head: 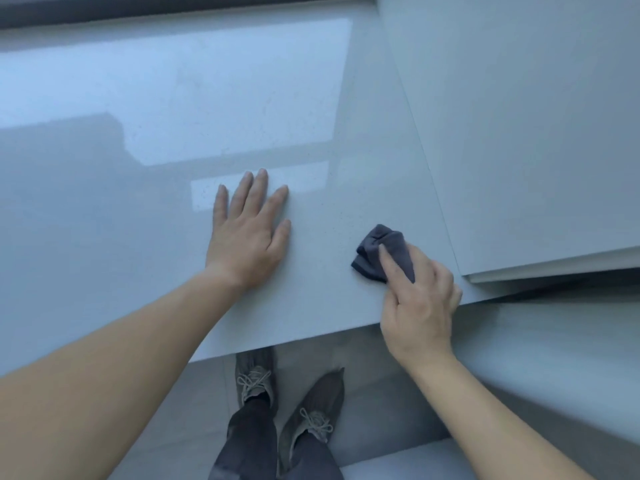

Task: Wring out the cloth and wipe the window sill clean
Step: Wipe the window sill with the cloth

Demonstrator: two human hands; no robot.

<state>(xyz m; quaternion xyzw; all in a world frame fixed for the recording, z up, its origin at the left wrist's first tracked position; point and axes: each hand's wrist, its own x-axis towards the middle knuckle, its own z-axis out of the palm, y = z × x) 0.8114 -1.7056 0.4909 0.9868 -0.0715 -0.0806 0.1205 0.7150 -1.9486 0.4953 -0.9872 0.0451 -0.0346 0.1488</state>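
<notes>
A wide, glossy pale-grey window sill [138, 209] fills most of the view and reflects the window. My right hand [420, 299] grips a bunched dark grey cloth [377, 249] and holds it down on the sill near the front right corner, index finger laid over the cloth. My left hand [247, 230] lies flat on the sill to the left of the cloth, fingers straight and spread, holding nothing.
A pale wall panel [536, 133] rises along the sill's right side. The dark window frame [173, 8] runs along the far edge. Below the sill's front edge are the tiled floor and my two grey shoes [287, 400].
</notes>
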